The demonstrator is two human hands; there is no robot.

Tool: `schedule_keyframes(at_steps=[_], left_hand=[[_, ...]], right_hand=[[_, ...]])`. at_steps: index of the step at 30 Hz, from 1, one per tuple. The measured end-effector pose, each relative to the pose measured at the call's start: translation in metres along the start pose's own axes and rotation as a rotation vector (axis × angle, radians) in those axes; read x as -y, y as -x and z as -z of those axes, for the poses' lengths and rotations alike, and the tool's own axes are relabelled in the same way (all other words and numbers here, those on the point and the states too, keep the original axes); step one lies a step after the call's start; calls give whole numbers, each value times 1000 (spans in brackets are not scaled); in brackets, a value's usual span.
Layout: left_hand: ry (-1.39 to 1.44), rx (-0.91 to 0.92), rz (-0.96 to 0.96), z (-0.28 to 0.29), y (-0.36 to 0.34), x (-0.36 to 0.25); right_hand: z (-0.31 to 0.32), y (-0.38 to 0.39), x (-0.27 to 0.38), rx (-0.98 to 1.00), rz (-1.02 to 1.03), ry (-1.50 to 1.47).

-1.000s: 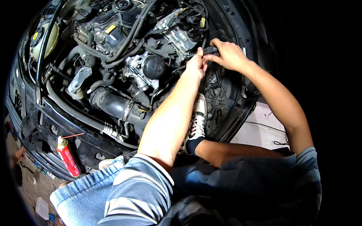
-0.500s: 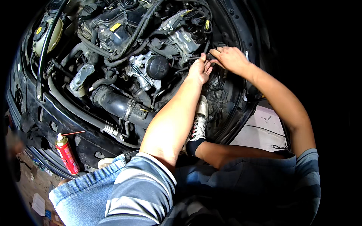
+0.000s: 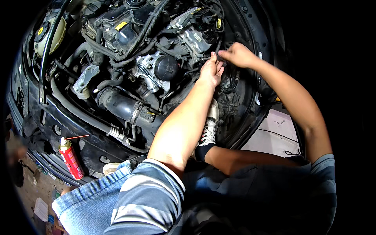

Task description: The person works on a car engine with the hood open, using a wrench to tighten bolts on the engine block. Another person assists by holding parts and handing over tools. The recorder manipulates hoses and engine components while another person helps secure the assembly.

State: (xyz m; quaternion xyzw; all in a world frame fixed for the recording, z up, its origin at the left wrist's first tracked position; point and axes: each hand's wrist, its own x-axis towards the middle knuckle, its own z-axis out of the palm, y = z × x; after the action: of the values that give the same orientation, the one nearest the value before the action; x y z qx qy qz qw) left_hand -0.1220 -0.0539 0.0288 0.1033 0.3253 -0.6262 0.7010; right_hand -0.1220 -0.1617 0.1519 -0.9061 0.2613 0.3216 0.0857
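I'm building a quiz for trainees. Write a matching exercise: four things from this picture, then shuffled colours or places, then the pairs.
Things:
1. Spray can
2. Right hand
3. Capped tank
4. Laced shoe

Colours and places:
A. Whitish, below both hands in the picture
B. Pale, at the picture's upper left
C. Red, with a thin straw
D. Close beside the left hand

Pairs: 1-C, 2-D, 3-B, 4-A

Left grip [image 3: 211, 73] beside right grip [image 3: 239, 55], beyond shoe [image 3: 209, 132]; spray can [image 3: 72, 161] leftward on front panel [image 3: 92, 149].
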Motion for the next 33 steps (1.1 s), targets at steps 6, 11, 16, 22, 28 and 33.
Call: schedule_keyframes(at_steps=[6, 11, 16, 22, 28, 33], left_hand=[[29, -59, 10, 7, -16, -7], [52, -14, -32, 10, -12, -8], [81, 27, 16, 22, -8, -4], [53, -36, 9, 30, -15, -7], [-9, -2, 49, 11, -14, -5], [-122, -184, 18, 15, -16, -13]], right_hand=[[-19, 4, 2, -220, 105, 99], [7, 11, 28, -88, 262, 428], [-15, -8, 2, 246, -564, -659], [0, 14, 32, -50, 473, 646], [-11, -10, 7, 346, -581, -619], [-17, 9, 23, -247, 428, 459]])
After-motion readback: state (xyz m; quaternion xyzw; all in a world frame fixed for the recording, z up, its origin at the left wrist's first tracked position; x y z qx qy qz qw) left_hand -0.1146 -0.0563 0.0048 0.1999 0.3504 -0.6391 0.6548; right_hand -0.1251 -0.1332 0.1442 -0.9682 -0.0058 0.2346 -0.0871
